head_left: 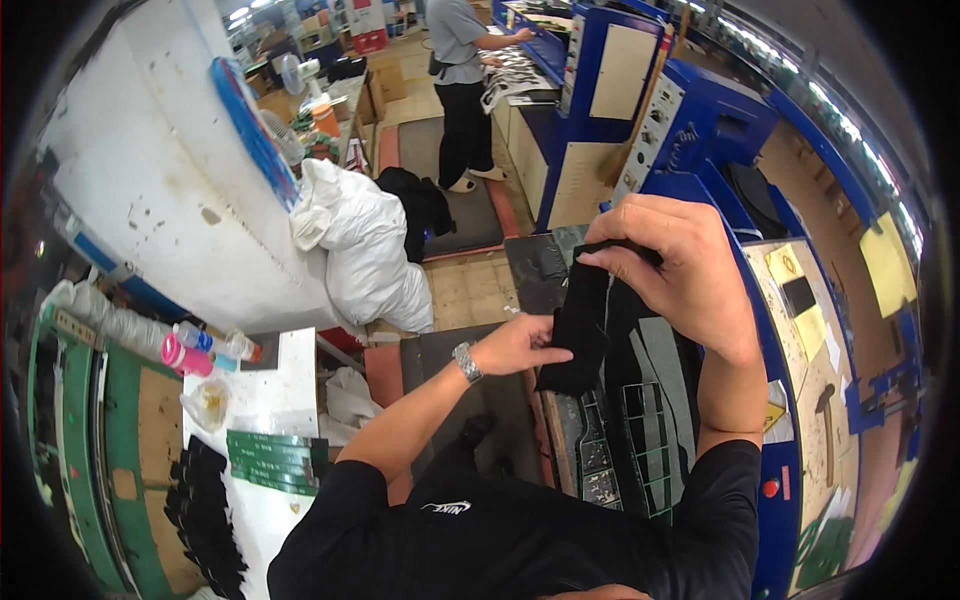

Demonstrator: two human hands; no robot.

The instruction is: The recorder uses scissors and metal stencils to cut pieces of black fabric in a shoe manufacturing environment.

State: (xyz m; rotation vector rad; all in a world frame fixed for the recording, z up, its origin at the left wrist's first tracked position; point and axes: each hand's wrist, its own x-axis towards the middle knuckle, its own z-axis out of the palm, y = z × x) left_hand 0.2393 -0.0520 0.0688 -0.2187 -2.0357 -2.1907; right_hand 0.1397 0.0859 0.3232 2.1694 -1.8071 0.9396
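Observation:
A piece of black fabric (580, 335), folded or stacked into a thick strip, is held up in front of me between both hands. My right hand (680, 260) pinches its upper end between thumb and bent fingers. Lower down, my left hand (515, 345), with a metal watch at the wrist, is closed on the fabric's left edge; some of its fingers are hidden behind the cloth. Below the fabric lies a work surface with cutting dies (648, 435) shaped as dark green frames, and dark material runs between them.
To the left, a white table (275, 375) bears stacked green strips (275, 460), black pieces (205, 510) and bottles (190, 355). White sacks (365, 245) stand beside a pillar. Blue machines (690, 130) rise ahead; a person (460, 80) works beyond. A hammer (825, 425) lies at right.

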